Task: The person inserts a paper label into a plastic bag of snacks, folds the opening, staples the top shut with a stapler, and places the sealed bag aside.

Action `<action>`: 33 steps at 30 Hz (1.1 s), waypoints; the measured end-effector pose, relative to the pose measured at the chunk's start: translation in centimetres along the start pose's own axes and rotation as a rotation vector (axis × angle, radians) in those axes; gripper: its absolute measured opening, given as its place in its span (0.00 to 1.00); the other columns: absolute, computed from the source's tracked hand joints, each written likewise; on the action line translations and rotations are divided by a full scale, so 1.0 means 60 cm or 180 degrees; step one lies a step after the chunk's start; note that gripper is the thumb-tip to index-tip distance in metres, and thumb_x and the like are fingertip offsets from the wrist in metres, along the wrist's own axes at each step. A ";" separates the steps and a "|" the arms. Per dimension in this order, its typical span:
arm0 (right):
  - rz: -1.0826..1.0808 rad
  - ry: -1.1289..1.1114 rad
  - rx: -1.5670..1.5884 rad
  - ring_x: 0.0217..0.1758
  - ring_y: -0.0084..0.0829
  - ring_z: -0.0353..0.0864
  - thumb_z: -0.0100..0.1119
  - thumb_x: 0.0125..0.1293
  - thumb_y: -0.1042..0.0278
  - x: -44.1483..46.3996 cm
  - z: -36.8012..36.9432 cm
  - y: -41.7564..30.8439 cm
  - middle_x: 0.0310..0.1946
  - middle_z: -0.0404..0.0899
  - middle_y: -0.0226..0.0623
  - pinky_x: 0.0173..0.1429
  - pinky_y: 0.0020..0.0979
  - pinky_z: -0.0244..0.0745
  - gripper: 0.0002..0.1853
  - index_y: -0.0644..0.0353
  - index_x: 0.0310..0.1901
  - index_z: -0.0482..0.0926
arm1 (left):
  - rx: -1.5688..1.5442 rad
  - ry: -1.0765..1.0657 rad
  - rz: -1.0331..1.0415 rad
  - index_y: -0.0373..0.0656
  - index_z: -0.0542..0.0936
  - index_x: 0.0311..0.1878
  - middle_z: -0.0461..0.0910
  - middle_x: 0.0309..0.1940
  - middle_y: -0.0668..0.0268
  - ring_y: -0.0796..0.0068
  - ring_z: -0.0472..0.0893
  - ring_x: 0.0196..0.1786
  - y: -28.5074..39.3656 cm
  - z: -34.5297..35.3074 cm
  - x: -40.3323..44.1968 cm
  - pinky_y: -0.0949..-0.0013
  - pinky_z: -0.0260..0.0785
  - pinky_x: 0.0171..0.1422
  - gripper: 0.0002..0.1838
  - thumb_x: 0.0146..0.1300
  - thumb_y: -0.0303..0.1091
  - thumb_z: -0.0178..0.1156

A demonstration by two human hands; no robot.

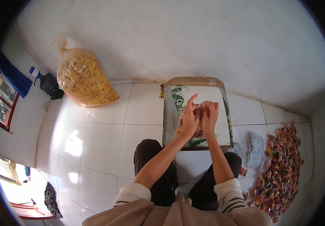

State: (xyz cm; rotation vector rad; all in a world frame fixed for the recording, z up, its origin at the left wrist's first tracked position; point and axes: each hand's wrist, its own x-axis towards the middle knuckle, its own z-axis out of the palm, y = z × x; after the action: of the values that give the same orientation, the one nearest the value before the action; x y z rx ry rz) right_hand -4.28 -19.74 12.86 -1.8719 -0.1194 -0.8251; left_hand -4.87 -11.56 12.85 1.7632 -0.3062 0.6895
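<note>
You are bending both hands over a clear bag (198, 132) of reddish-brown pieces, which is lying on the table (211, 92) just right of the frame's centre. Your right hand (210, 116) is curling its fingers and gripping the bag near its top edge. Your left hand (190, 119) is pressing against the bag's left side, one finger pointing up and away; whether its other fingers are closing on the plastic, you cannot really tell from this angle. Your knees are flanking the table's near edge, lower centre.

At lower right, a heap of small packets (281, 169) is spreading over the tiles (102, 139), with printed sheets (256, 148) lying just beside it. At upper left, a big sack (85, 77) of yellow pieces is leaning near the wall, a dark jug (50, 86) standing beside it.
</note>
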 end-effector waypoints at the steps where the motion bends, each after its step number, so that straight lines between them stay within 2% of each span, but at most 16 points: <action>1: 0.0011 -0.0207 -0.0075 0.31 0.33 0.67 0.51 0.60 0.76 0.000 -0.002 0.006 0.31 0.65 0.38 0.37 0.28 0.63 0.04 0.61 0.36 0.74 | -0.0004 0.0000 0.0001 0.44 0.62 0.59 0.78 0.32 0.57 0.66 0.77 0.37 -0.003 0.001 -0.001 0.69 0.68 0.40 0.29 0.52 0.16 0.54; 4: 0.0127 -0.0273 -0.0016 0.35 0.32 0.67 0.56 0.57 0.68 -0.002 -0.001 0.014 0.29 0.66 0.33 0.44 0.33 0.60 0.10 0.54 0.42 0.73 | 0.0053 -0.0006 0.0056 0.43 0.63 0.56 0.77 0.33 0.56 0.65 0.78 0.37 -0.001 0.000 -0.001 0.69 0.68 0.40 0.26 0.53 0.16 0.53; 5: 0.0125 -0.0265 -0.0017 0.35 0.32 0.67 0.56 0.57 0.68 -0.001 0.000 0.014 0.29 0.66 0.33 0.44 0.33 0.60 0.10 0.54 0.42 0.73 | -0.0217 -0.0025 -0.0284 0.43 0.64 0.55 0.77 0.33 0.56 0.64 0.78 0.37 0.003 -0.002 -0.003 0.69 0.68 0.41 0.25 0.53 0.16 0.53; 7: 0.0724 -0.0237 0.1020 0.36 0.30 0.66 0.59 0.55 0.67 0.010 -0.005 -0.014 0.32 0.67 0.33 0.49 0.34 0.60 0.20 0.56 0.50 0.68 | -0.0509 -0.0061 -0.0622 0.43 0.64 0.53 0.77 0.33 0.55 0.64 0.79 0.37 0.010 -0.002 -0.007 0.68 0.68 0.41 0.23 0.54 0.17 0.53; 8: 0.0713 -0.0220 0.1010 0.36 0.30 0.66 0.59 0.55 0.67 0.016 -0.008 -0.010 0.32 0.67 0.33 0.49 0.34 0.60 0.20 0.56 0.50 0.68 | -0.0514 0.0115 -0.0617 0.43 0.64 0.53 0.77 0.33 0.55 0.64 0.79 0.37 0.013 -0.002 -0.006 0.69 0.68 0.41 0.22 0.54 0.17 0.52; 10: 0.0096 -0.0242 0.0951 0.38 0.29 0.66 0.62 0.53 0.66 0.029 -0.013 0.008 0.34 0.69 0.33 0.50 0.32 0.61 0.28 0.58 0.55 0.63 | -0.0547 0.0316 -0.0593 0.43 0.64 0.53 0.76 0.33 0.54 0.63 0.79 0.38 0.010 -0.001 -0.006 0.69 0.68 0.41 0.22 0.54 0.17 0.52; 11: 0.0069 -0.0242 0.0938 0.38 0.29 0.66 0.62 0.53 0.66 0.032 -0.022 0.017 0.34 0.69 0.33 0.50 0.32 0.61 0.28 0.58 0.55 0.63 | -0.0404 0.0358 -0.0523 0.43 0.64 0.53 0.76 0.32 0.54 0.63 0.79 0.37 0.008 -0.001 -0.008 0.69 0.68 0.41 0.22 0.55 0.18 0.52; 13: -0.0171 -0.1087 0.0472 0.40 0.32 0.68 0.62 0.52 0.67 0.026 -0.040 0.033 0.36 0.70 0.36 0.50 0.31 0.64 0.27 0.58 0.54 0.66 | -0.0254 0.0374 -0.0468 0.43 0.63 0.53 0.76 0.32 0.55 0.65 0.79 0.38 0.005 0.000 -0.011 0.70 0.68 0.40 0.20 0.57 0.21 0.53; 14: -0.0174 -0.1063 0.0457 0.40 0.32 0.68 0.62 0.52 0.67 0.023 -0.043 0.040 0.36 0.70 0.36 0.50 0.31 0.64 0.27 0.58 0.54 0.66 | -0.0273 0.0355 -0.0456 0.43 0.63 0.53 0.76 0.32 0.55 0.65 0.79 0.38 0.004 0.004 -0.011 0.70 0.68 0.40 0.20 0.57 0.21 0.53; 16: -0.0309 -0.1192 0.0065 0.43 0.36 0.69 0.63 0.51 0.68 0.017 -0.045 0.049 0.37 0.71 0.37 0.48 0.31 0.66 0.22 0.59 0.49 0.70 | -0.0947 0.0340 -0.0662 0.43 0.64 0.51 0.75 0.28 0.61 0.74 0.76 0.35 0.003 0.006 -0.011 0.73 0.67 0.42 0.17 0.60 0.28 0.54; 17: -0.0275 -0.0971 0.0164 0.43 0.39 0.69 0.63 0.51 0.70 0.017 -0.038 0.052 0.36 0.71 0.38 0.47 0.33 0.66 0.15 0.60 0.41 0.73 | -0.0945 0.0334 -0.0655 0.43 0.64 0.51 0.75 0.28 0.61 0.74 0.76 0.35 0.000 0.004 -0.008 0.73 0.67 0.42 0.17 0.60 0.28 0.54; 19: -0.0171 -0.0989 0.0193 0.42 0.39 0.70 0.62 0.51 0.71 0.026 -0.034 0.046 0.36 0.71 0.38 0.46 0.33 0.66 0.13 0.61 0.39 0.73 | -0.0179 0.0362 -0.0631 0.42 0.64 0.50 0.76 0.29 0.61 0.74 0.76 0.35 -0.004 0.001 0.001 0.73 0.67 0.41 0.15 0.61 0.30 0.54; 23: -0.0213 -0.0929 0.0200 0.38 0.39 0.70 0.58 0.54 0.74 0.038 -0.032 0.037 0.33 0.70 0.39 0.41 0.34 0.65 0.06 0.62 0.33 0.73 | -0.0400 0.0506 -0.0369 0.42 0.66 0.51 0.76 0.32 0.59 0.75 0.76 0.36 -0.001 -0.002 0.007 0.73 0.67 0.41 0.15 0.62 0.31 0.53; 26: -0.0215 -0.0623 -0.0006 0.35 0.39 0.68 0.53 0.56 0.77 0.024 -0.022 0.035 0.31 0.68 0.39 0.39 0.35 0.65 0.02 0.63 0.32 0.72 | -0.0157 0.0273 -0.0535 0.43 0.68 0.52 0.76 0.36 0.56 0.74 0.76 0.38 -0.002 -0.005 0.004 0.73 0.67 0.42 0.15 0.62 0.31 0.53; 30: 0.0145 -0.0480 -0.0148 0.34 0.39 0.66 0.51 0.57 0.78 0.006 -0.004 0.043 0.31 0.67 0.41 0.40 0.36 0.63 0.03 0.63 0.34 0.71 | 0.0351 0.0101 -0.0163 0.44 0.69 0.53 0.76 0.36 0.55 0.71 0.77 0.37 -0.008 -0.009 0.001 0.72 0.68 0.42 0.16 0.61 0.29 0.53; 33: -0.0455 -0.0265 -0.0030 0.39 0.41 0.66 0.52 0.57 0.76 0.007 0.003 0.026 0.33 0.67 0.43 0.44 0.37 0.62 0.06 0.63 0.38 0.70 | 0.0311 0.0222 -0.0200 0.44 0.70 0.53 0.77 0.36 0.55 0.71 0.77 0.38 -0.014 -0.008 -0.006 0.71 0.68 0.43 0.16 0.61 0.28 0.53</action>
State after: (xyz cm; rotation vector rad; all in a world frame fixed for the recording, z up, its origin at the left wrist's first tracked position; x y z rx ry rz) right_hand -3.22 -20.42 11.85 -1.9238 -0.3047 -0.8457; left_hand -4.83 -10.92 12.04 1.8289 -0.1713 0.7294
